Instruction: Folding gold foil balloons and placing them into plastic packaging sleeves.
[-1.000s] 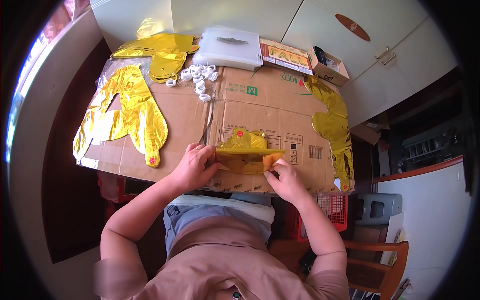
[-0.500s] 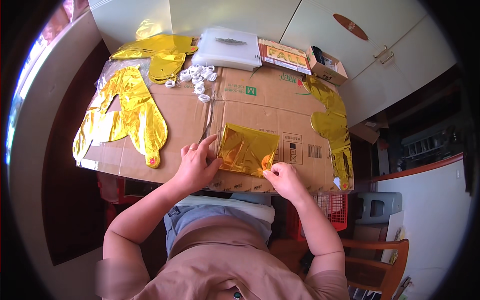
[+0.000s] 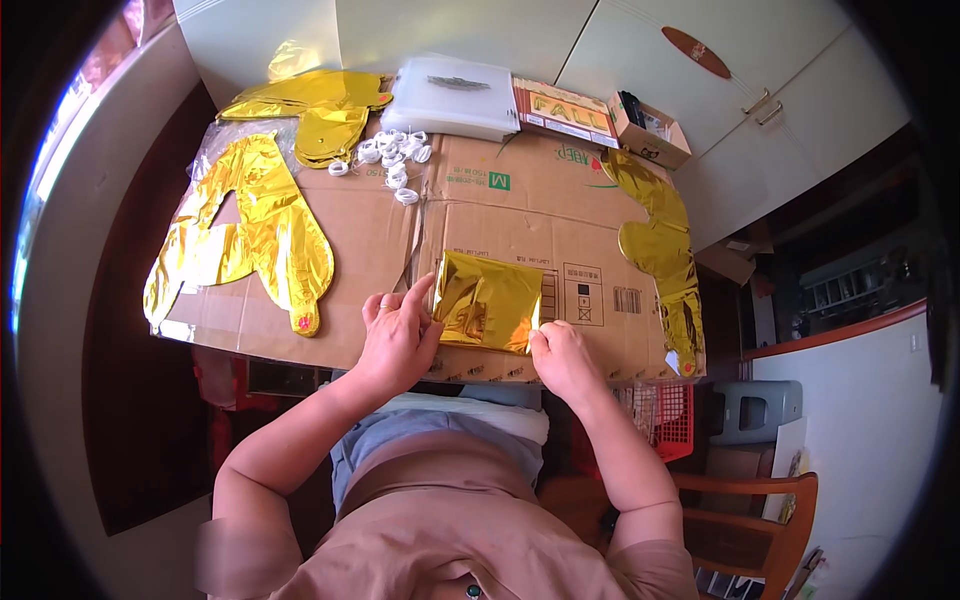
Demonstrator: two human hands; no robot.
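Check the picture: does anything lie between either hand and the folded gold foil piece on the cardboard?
Nothing visible does. The left hand touches the left edge of the folded gold foil piece, and the right hand meets its lower right corner. Only bare cardboard surrounds it.

folded foil (image 3: 487, 301) on cardboard (image 3: 560, 215) | left hand (image 3: 398, 335) left | right hand (image 3: 560, 355) right

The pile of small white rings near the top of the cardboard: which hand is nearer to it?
Left. The left hand lies directly below the white rings, touching the folded gold foil sheet; the right hand sits farther right at the sheet's lower right corner.
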